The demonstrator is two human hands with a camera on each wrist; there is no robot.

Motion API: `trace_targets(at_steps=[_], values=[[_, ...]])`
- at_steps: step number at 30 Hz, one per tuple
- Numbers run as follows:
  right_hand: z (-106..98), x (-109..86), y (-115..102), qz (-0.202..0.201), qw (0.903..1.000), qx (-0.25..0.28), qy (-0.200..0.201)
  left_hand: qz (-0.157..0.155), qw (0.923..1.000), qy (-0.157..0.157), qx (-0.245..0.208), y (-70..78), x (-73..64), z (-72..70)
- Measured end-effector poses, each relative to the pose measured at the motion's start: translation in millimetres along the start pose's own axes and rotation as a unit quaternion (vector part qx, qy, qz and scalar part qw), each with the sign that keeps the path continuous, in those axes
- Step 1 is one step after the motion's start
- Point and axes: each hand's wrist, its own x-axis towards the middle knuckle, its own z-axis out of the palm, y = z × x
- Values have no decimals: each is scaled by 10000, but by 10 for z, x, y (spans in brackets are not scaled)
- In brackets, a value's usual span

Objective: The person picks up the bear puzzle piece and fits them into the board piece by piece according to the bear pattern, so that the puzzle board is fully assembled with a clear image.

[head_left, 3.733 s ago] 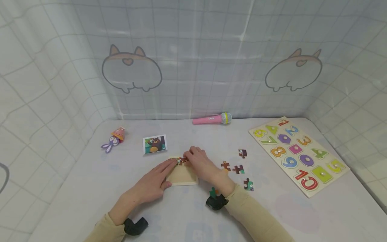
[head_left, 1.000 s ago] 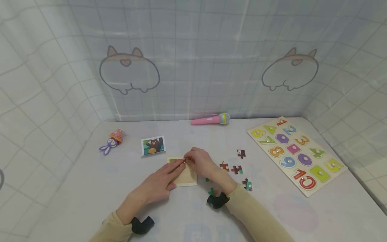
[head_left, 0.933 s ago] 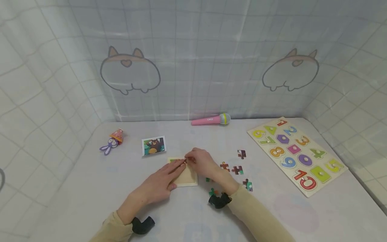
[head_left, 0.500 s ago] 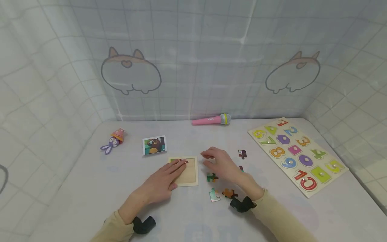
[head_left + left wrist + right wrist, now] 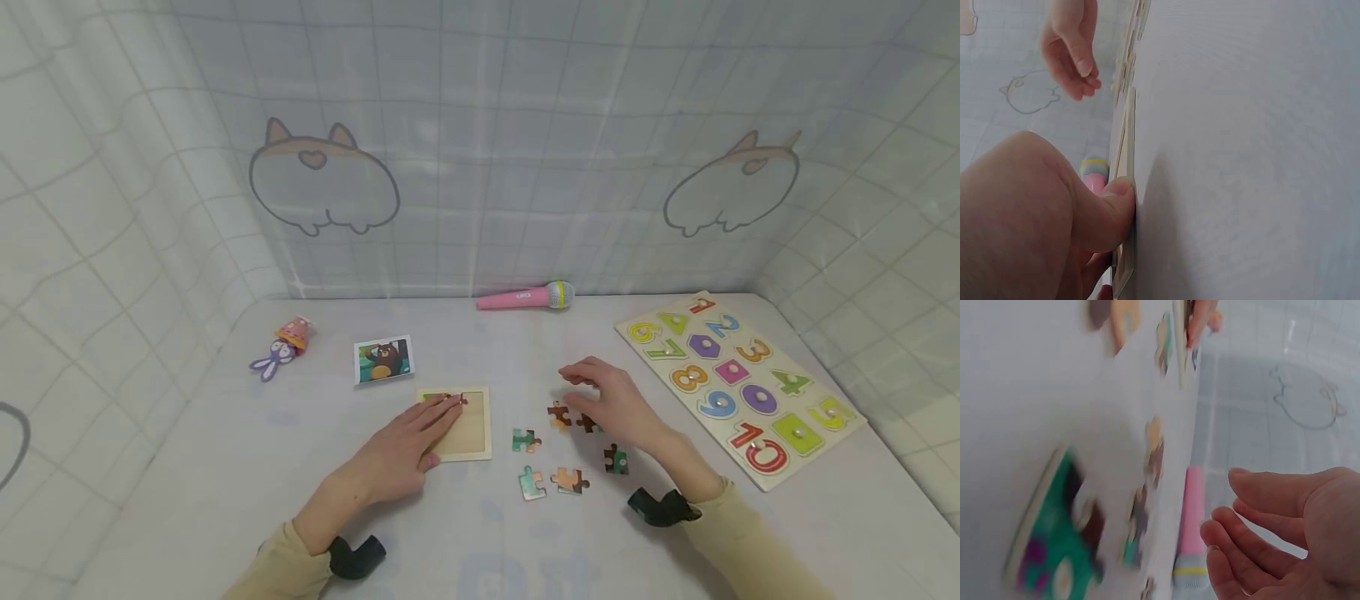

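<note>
My left hand [image 5: 397,450] rests with extended fingers on the upper left of a small wooden puzzle tray [image 5: 487,429], its fingers covering most of the jigsaw pieces [image 5: 462,400] along the top. In the left wrist view, the thumb [image 5: 1119,194] lies at the tray's edge. My right hand [image 5: 611,400] hovers to the right of the tray, above loose pieces. Its fingers are loosely bent, with nothing between them in the right wrist view. Near it lie a brown piece [image 5: 558,415] and a green piece [image 5: 617,459]. Closer to the tray are pieces with green [image 5: 526,441], pale green [image 5: 532,483] and orange [image 5: 570,481].
A bear picture card [image 5: 383,360] lies behind the tray, with a purple rabbit toy [image 5: 279,352] to its left. A pink toy microphone [image 5: 525,297] lies at the back. On the right is a number-and-shape board [image 5: 738,387]. A patterned curtain [image 5: 480,167] surrounds the table.
My right hand has left the tray's top edge and moved right over the loose pieces, emptied. My left hand slid slightly right over the placed pieces, then stayed.
</note>
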Motion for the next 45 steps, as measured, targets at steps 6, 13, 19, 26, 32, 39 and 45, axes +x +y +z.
trace_targets(at_steps=[6, 13, 19, 26, 32, 39, 45], values=[[-67, -63, 191, 101, 9998, -115, 146, 3, 10000, 43, -31, -1, -6, -7], [-141, -44, 313, 209, 9993, -193, 239, -4, 10000, 34, -38, -13, -9, 9], [-202, -57, 451, 316, 9982, -370, 337, 38, 10000, 23, -62, -8, -1, 7], [-231, -67, 573, 369, 9965, -560, 494, 39, 10000, 8, -21, -9, 0, 4], [-227, -74, 657, 540, 9972, -421, 316, 44, 10000, 17, 12, -19, 2, 14], [-214, -74, 724, 488, 9981, -341, 183, 52, 10000, 71, -20, -20, -3, 23], [-199, -76, 751, 425, 9983, -366, 169, 38, 10000, 65, -64, -12, -4, 23]])
